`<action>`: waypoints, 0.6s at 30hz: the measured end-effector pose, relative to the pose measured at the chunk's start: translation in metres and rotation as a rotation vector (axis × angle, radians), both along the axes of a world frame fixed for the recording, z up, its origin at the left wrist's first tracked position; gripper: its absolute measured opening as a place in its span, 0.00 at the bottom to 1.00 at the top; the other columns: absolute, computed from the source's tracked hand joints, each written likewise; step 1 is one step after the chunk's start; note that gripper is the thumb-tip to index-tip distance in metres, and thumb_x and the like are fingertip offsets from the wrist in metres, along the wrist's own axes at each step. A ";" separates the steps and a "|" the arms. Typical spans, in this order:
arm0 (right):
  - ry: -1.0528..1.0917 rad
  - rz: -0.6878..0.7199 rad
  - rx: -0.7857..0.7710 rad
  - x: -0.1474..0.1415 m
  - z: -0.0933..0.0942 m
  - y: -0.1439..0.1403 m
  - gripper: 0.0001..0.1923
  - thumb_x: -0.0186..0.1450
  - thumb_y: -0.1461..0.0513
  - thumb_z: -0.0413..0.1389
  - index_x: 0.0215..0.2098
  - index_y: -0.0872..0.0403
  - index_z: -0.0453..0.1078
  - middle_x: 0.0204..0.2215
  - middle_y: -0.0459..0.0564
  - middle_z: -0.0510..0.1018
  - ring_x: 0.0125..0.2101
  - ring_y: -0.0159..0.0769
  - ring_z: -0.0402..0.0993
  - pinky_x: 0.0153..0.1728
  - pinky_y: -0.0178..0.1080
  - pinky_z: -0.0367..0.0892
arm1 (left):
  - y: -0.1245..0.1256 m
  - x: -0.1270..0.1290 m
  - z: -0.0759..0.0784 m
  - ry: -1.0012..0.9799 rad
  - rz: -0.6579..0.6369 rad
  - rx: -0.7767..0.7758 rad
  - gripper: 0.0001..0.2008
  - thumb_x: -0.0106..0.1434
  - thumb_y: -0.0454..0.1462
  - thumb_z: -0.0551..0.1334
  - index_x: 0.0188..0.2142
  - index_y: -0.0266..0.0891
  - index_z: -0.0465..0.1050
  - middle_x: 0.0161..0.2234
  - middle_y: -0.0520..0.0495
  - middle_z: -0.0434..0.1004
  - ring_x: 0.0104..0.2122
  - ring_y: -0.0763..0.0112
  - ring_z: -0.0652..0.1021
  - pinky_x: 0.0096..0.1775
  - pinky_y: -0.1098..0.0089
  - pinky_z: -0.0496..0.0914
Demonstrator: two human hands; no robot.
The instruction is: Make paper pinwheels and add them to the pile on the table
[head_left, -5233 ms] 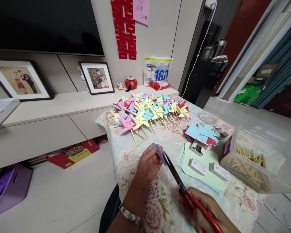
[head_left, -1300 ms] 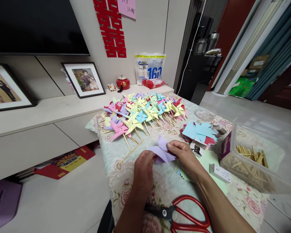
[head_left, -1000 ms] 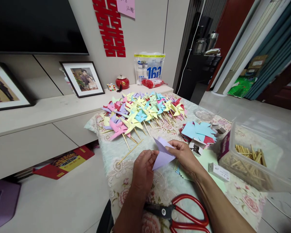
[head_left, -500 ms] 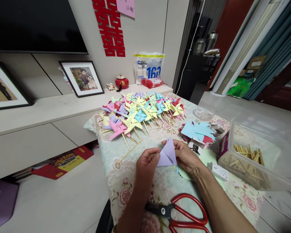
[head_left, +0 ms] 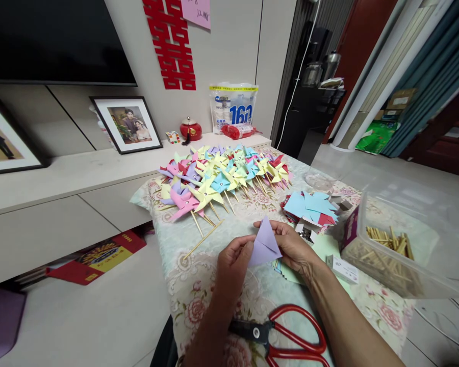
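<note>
Both hands pinch one folded lilac paper square (head_left: pixel 265 243) just above the floral-clothed surface (head_left: pixel 199 285): the left hand (head_left: pixel 233 262) grips its lower left edge, the right hand (head_left: pixel 294 247) its right side. Red-handled scissors (head_left: pixel 286 339) lie near the forearms, finished paper pinwheels (head_left: pixel 222 176) farther back.

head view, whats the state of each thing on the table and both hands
purple paper: folded, held up between both hands
left hand: pinching the paper
right hand: pinching the paper
red scissors: lying flat, closed
finished pinwheels: piled, on sticks
plastic box: open, sticks inside
blue cut paper: stacked
</note>
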State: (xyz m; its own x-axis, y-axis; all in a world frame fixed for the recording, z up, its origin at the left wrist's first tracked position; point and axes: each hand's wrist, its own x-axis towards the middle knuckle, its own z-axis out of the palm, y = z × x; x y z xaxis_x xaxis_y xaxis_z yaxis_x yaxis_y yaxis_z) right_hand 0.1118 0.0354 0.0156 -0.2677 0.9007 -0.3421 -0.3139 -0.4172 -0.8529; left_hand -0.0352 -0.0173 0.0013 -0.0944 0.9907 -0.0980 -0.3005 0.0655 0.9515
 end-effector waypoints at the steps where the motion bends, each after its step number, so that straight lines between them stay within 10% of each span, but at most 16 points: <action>1: 0.000 -0.002 0.010 0.000 0.000 0.000 0.24 0.41 0.71 0.66 0.38 0.57 0.77 0.21 0.44 0.80 0.19 0.29 0.71 0.22 0.31 0.62 | -0.001 0.000 0.001 -0.002 -0.012 -0.001 0.13 0.58 0.43 0.67 0.38 0.37 0.82 0.33 0.45 0.83 0.34 0.64 0.78 0.37 0.69 0.70; 8: 0.002 -0.021 0.083 0.000 0.002 0.000 0.19 0.45 0.63 0.72 0.35 0.58 0.76 0.23 0.45 0.80 0.21 0.30 0.73 0.25 0.33 0.66 | 0.000 0.009 -0.009 -0.088 -0.068 0.066 0.25 0.48 0.40 0.74 0.47 0.37 0.77 0.38 0.42 0.83 0.36 0.61 0.80 0.38 0.67 0.72; 18: 0.071 0.077 0.050 -0.003 0.005 -0.006 0.16 0.48 0.58 0.72 0.31 0.57 0.77 0.24 0.47 0.81 0.24 0.33 0.76 0.30 0.36 0.70 | 0.002 0.004 -0.007 -0.244 0.066 -0.125 0.17 0.52 0.43 0.72 0.38 0.34 0.80 0.30 0.46 0.83 0.30 0.64 0.79 0.33 0.67 0.71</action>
State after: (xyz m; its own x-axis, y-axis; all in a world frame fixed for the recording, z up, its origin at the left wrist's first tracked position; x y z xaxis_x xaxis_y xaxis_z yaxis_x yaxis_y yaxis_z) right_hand 0.1090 0.0296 0.0211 -0.3586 0.8921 -0.2750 -0.3432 -0.3999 -0.8499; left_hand -0.0314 -0.0156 -0.0056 -0.1173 0.9620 -0.2465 -0.5277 0.1499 0.8361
